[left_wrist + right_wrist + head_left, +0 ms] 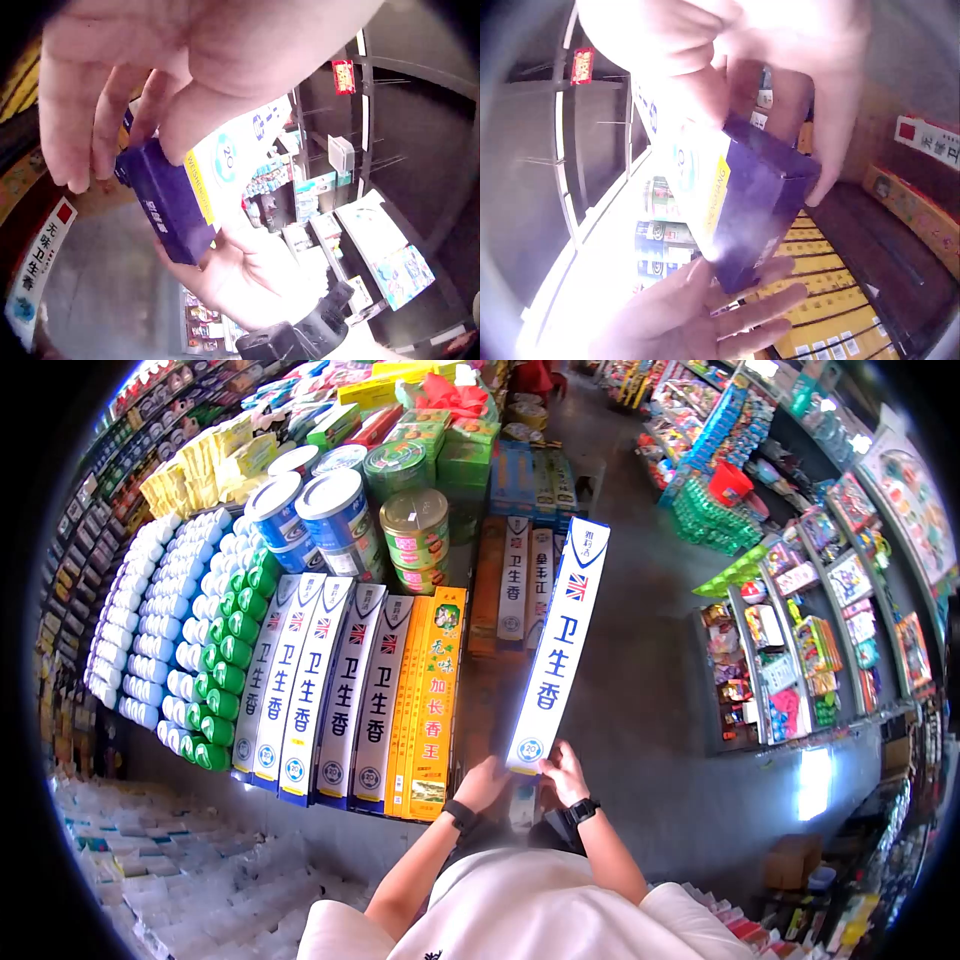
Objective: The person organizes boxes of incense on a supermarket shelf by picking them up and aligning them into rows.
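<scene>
A long white incense box (pixel 560 650) with a blue edge and Chinese lettering stands tilted upward in front of the person. The left hand (pixel 483 785) pinches its near end from the left side. On the other side, the right hand (pixel 567 775) grips the same end, thumb over the printed face and fingers behind. Both wrists wear black bands. In the left wrist view the dark blue end (pixel 169 202) of the box lies between the two hands, and in the right wrist view the left hand's fingers (pixel 761 330) spread beyond its corner.
To the left, similar white incense boxes (pixel 305 685) stand in a row beside yellow incense boxes (pixel 425 700). Blue-white cans (pixel 335 515) and green-capped bottles (pixel 225 680) fill the display behind. Grey floor (pixel 640 660) runs rightward to stocked shelves (pixel 810 630).
</scene>
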The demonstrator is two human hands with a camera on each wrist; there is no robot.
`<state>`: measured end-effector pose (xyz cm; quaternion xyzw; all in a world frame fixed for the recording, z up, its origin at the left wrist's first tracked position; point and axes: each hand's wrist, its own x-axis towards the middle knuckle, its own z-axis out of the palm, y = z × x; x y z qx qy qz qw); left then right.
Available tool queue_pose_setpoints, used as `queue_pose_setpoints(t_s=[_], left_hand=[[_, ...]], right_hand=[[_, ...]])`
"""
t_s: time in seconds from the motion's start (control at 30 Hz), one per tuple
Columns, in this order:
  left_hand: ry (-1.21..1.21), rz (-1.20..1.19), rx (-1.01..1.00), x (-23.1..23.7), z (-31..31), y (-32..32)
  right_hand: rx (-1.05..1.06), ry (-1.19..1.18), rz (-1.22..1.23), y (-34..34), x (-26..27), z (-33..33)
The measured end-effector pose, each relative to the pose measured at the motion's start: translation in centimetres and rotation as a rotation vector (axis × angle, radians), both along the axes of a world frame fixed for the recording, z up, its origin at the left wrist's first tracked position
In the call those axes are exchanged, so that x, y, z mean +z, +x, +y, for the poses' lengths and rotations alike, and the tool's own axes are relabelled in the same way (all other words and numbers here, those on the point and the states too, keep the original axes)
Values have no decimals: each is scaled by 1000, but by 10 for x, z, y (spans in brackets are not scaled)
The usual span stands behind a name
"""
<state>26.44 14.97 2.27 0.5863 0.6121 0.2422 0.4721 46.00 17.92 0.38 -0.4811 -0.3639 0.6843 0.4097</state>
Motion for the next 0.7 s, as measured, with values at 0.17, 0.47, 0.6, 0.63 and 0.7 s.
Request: queue_pose_setpoints(t_s=[0.17,0.47,0.6,0.63,0.7], left_hand=[[101,-256,104,-2,-22,-11],[263,-421,238,55,-25,-17],[177,-450,243,62,-45,-5],[176,-441,256,58,-51,-2],[174,-421,287,48,-63,6]], right_hand=[[-33,102,-94,-12,25,-49],[200,99,-238,-10,5,-100],[260,79,-213,3,14,-115],[324,141,-244,7,18,-115],[457,269,-302,17,25,-111]])
